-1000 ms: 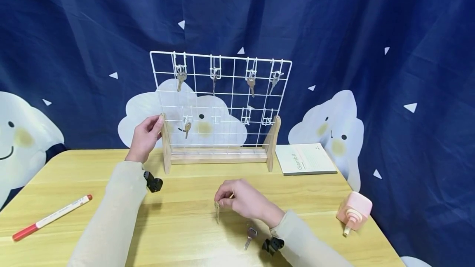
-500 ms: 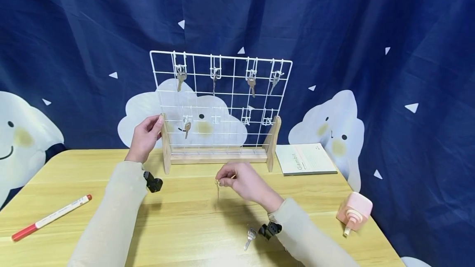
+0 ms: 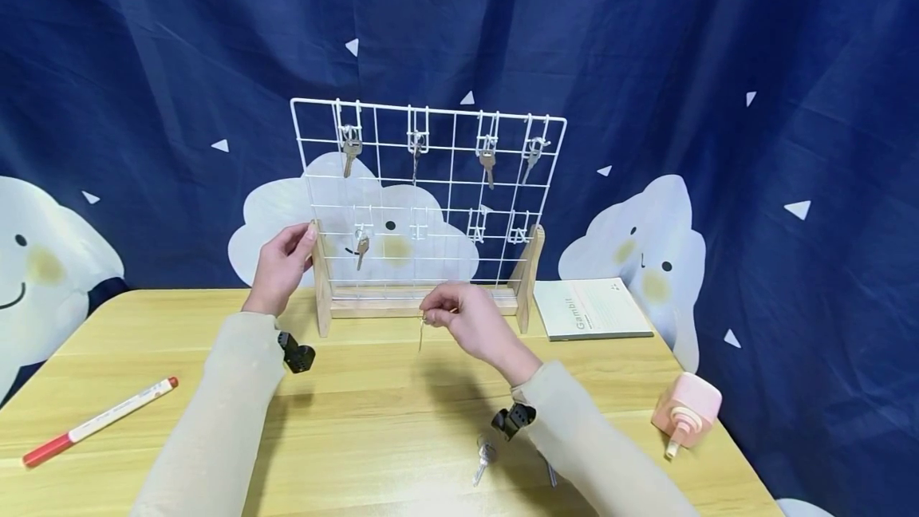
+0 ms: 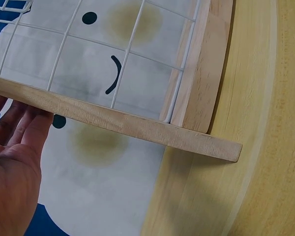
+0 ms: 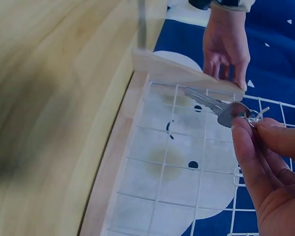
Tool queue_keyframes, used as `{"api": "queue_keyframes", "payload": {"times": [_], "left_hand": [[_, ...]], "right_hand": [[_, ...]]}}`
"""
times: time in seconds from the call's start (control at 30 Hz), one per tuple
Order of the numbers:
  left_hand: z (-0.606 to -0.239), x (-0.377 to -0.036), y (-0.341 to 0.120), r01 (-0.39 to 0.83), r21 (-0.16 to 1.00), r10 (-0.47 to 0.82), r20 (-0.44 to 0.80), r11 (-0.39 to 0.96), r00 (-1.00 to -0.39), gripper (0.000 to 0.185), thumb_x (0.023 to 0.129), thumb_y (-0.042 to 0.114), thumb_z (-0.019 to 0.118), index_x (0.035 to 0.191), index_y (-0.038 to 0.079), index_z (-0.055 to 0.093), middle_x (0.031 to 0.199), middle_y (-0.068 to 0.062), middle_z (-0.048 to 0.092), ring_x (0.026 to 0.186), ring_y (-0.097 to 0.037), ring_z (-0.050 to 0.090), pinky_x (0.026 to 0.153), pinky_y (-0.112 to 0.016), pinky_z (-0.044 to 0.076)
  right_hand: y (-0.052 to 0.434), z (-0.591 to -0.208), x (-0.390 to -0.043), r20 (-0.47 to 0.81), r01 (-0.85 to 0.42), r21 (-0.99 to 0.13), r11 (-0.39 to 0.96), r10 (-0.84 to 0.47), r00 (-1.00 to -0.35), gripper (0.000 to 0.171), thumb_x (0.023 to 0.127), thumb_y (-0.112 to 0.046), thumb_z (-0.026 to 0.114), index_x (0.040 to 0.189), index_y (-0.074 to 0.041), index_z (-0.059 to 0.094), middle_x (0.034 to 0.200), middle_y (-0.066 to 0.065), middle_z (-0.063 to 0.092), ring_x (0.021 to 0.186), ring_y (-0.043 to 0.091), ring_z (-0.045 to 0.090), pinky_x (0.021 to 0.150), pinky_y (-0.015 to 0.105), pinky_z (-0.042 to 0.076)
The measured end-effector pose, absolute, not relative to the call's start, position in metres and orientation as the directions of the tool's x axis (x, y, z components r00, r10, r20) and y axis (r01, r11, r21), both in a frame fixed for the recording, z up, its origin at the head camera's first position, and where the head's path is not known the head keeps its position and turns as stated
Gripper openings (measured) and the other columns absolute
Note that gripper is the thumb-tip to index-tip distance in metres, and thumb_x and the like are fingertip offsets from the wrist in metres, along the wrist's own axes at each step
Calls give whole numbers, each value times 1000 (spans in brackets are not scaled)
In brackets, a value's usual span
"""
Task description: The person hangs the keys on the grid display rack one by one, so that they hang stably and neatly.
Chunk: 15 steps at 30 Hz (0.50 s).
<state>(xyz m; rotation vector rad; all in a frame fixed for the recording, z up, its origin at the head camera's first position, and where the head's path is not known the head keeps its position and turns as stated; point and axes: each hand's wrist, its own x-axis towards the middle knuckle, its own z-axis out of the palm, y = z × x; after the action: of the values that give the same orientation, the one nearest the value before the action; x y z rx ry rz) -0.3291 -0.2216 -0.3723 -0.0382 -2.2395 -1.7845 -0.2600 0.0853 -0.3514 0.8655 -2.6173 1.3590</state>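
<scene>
My left hand (image 3: 282, 266) holds the left wooden upright (image 3: 321, 282) of a white wire grid rack (image 3: 451, 182). Its fingers (image 4: 32, 125) reach the post's edge in the left wrist view. My right hand (image 3: 470, 324) pinches a small metal ring (image 5: 254, 118) between thumb and forefinger. From that ring a silver key (image 5: 221, 109) hangs over the table, before the rack's wooden base bar. Several keys hang on the grid's upper hooks, one being the left key (image 3: 352, 156). A single lower key (image 3: 362, 250) hangs at the left of the lower row; the other lower hooks (image 3: 475, 231) carry none.
On the table near my right forearm lies a key with a ring (image 3: 484, 459), and another key (image 3: 550, 475) partly under the sleeve. A red-capped marker (image 3: 100, 421) lies left, a notebook (image 3: 592, 309) back right, and a pink pump bottle (image 3: 687, 411) at the right edge.
My right hand has risen and moved forward with the key, from low over the table to the rack's base. A second loose key now shows beside the sleeve. The left hand stays put.
</scene>
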Motion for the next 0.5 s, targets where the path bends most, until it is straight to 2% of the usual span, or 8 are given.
{"api": "queue_keyframes", "payload": {"times": [0.2,0.33,0.5], "left_hand": [[-373,-329,-222,188,953,-155,228,237,-961,60,103,43,43,149,4,41,140,-21,47,130,-34,44,107,-47,39],[-372,-329,-222,191,954,-151,229,232,-962,60,103,43,44,148,4,41,139,-21,47,130,-34,44,107,-46,39],[-371,-327,-221,204,952,-147,241,230,-959,59,104,42,44,148,3,41,138,-22,47,129,-34,44,107,-46,39]], "right_hand": [[82,-344,-271,377,-530,-720,447,-390,-840,7,88,1,72,91,-5,74,83,-2,70,72,8,65,64,24,56],[80,-338,-276,385,-517,-729,449,-356,-852,7,88,3,71,91,-3,73,81,-1,70,72,9,67,67,24,57],[76,-330,-281,386,-500,-723,477,-321,-865,8,89,2,70,90,-6,74,80,-3,70,72,9,66,68,25,56]]}}
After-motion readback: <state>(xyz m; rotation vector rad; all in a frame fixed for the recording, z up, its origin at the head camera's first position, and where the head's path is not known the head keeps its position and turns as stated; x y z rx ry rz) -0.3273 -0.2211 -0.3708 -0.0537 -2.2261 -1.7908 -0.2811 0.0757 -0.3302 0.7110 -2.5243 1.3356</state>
